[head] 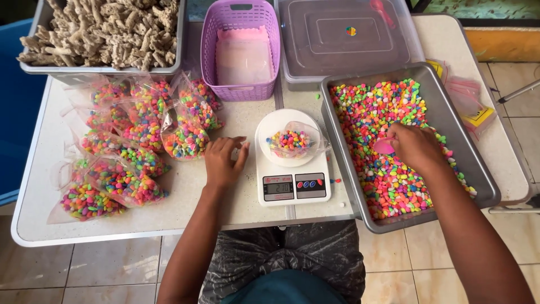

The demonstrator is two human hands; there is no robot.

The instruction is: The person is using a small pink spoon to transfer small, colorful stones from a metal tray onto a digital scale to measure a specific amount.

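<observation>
Your right hand (415,147) is down in the grey tray (450,121) of coloured pebbles (374,112), right of the scale (292,169), fingers closed around a pink scoop (385,146). Your left hand (223,160) rests flat on the bench (236,208) just left of the scale, fingers loosely spread, holding nothing. On the scale sits a clear bag (292,141) partly filled with pebbles. Filled bags (135,152) lie further left.

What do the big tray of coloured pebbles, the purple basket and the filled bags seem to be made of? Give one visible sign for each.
Tray: probably metal, dull grey with a soft sheen and rolled rim.
Purple basket: plastic, judging by its moulded slotted walls and even colour.
Filled bags: thin clear plastic film; the pebbles show through and the surface creases and glints.
</observation>
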